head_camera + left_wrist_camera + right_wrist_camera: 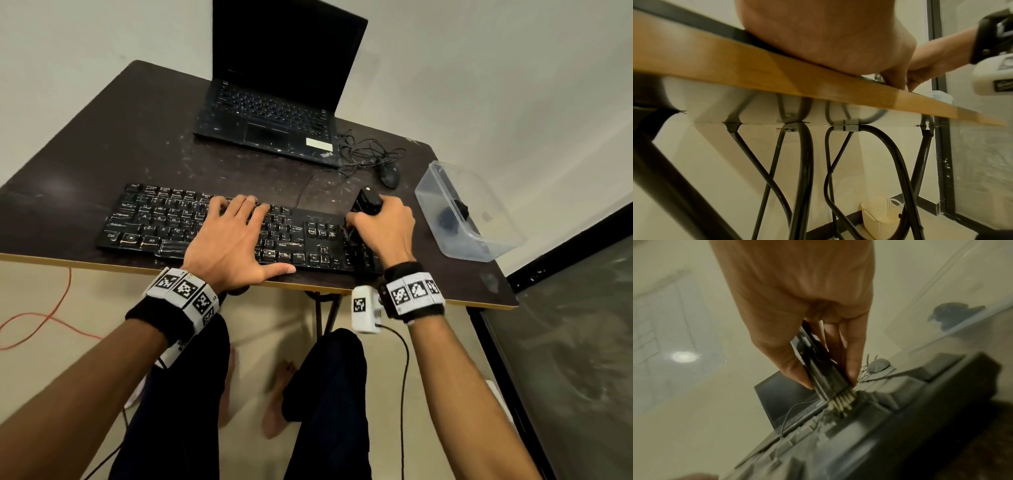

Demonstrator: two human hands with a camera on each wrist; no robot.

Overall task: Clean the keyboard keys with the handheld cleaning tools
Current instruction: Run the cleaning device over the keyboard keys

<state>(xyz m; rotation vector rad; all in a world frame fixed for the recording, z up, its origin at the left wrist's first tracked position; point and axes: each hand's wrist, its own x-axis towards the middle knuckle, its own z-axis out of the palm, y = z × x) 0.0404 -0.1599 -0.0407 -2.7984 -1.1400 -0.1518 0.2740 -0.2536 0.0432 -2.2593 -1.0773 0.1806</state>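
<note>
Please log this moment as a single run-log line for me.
left hand: flat on black desktop keyboard | right hand: grips black handheld cleaning brush | bristles on right-end keys

Container (pixel 442 192) contents unclear; left hand (pixel 229 240) hides middle keys.

Head cam overhead; wrist cams low, close, sharing keyboard (pixel 219 226).

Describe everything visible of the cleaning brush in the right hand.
The cleaning brush is a small black tool, plastic by its look, with a short row of pale bristles at its lower end. The right hand grips it steeply tilted, bristles down, thumb and fingers pinching near the bristle end. The bristles press among keys at the right end of the black keyboard.
</note>
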